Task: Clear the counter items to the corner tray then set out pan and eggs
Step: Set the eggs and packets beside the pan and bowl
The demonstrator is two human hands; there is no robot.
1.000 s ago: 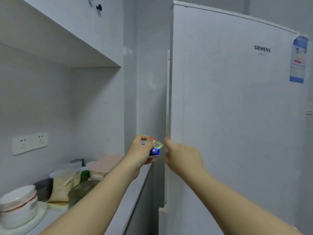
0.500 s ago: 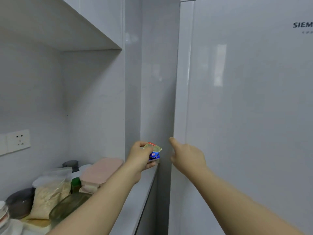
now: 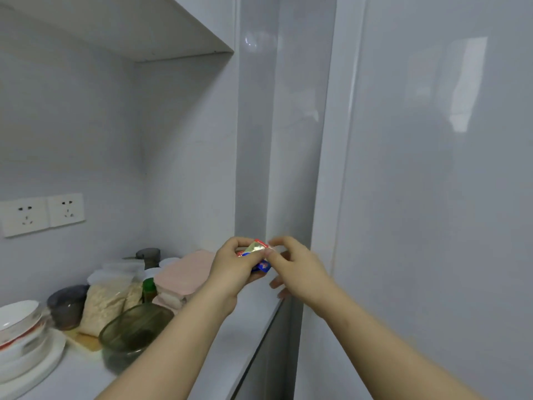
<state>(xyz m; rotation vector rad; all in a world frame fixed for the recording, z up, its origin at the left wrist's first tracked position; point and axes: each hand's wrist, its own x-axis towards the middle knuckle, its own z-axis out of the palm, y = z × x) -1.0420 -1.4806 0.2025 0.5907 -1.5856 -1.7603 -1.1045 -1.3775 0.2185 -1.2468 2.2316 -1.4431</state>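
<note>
Sachets (image 3: 255, 250), a small red, gold and blue bundle, sit in the air just above the counter's far end, toward six o'clock of the view's middle. The left hand (image 3: 230, 272) grips them, fingers curled round from the nine o'clock side. The right hand (image 3: 300, 269) meets them from three o'clock: its thumb and forefinger appear to pinch the bundle's edge, though blur softens this, and its other fingers hang loosely spread.

Below both hands runs the pale counter (image 3: 230, 330). At eight o'clock of the sachets stands a cluster of stored things: a pink lidded box (image 3: 184, 272), a small green-capped bottle (image 3: 149, 287), a clear bag of pale grain (image 3: 106, 301), a dark round jar (image 3: 67, 305), a green glass bowl (image 3: 132, 334) nearest the camera, and a stack of white dishes (image 3: 20, 330) at the far left edge. Twin wall sockets (image 3: 43, 213) sit at nine o'clock; a tall glossy white door (image 3: 432, 197) fills the three o'clock side.

Judging progress: clearing looks unfinished, since the sachets are in hand, not set down. Whether a tray lies under that cluster cannot be told. Neither pan nor eggs is in view, so that half of the job seems not yet started.
</note>
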